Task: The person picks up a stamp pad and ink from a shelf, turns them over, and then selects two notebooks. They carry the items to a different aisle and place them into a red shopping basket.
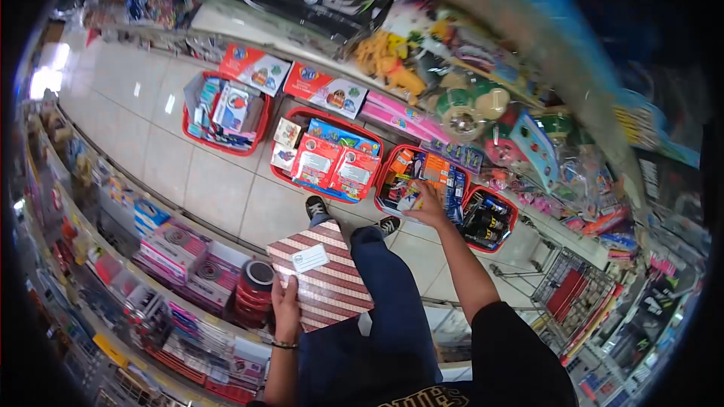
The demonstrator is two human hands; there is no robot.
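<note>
My left hand (pixel 286 305) grips the lower left edge of a flat maroon-and-cream striped item with a white label (pixel 339 286), held over my lap. My right hand (pixel 428 207) reaches out over a red basket (pixel 379 194). Its fingers are closed on a small whitish packet with coloured print (pixel 409 198), just above the basket's contents. Orange and blue boxes (pixel 436 169) lie packed in that basket, around and beyond my fingers.
More red baskets stand in a row: one with red-and-white packs (pixel 312 164), one with boxed goods (pixel 232 105), one with black cans or bottles (pixel 486 224). Toy shelves (pixel 483 53) run behind them. Shelves with pink boxes (pixel 175 250) flank my left; a metal cart (pixel 571 286) stands right.
</note>
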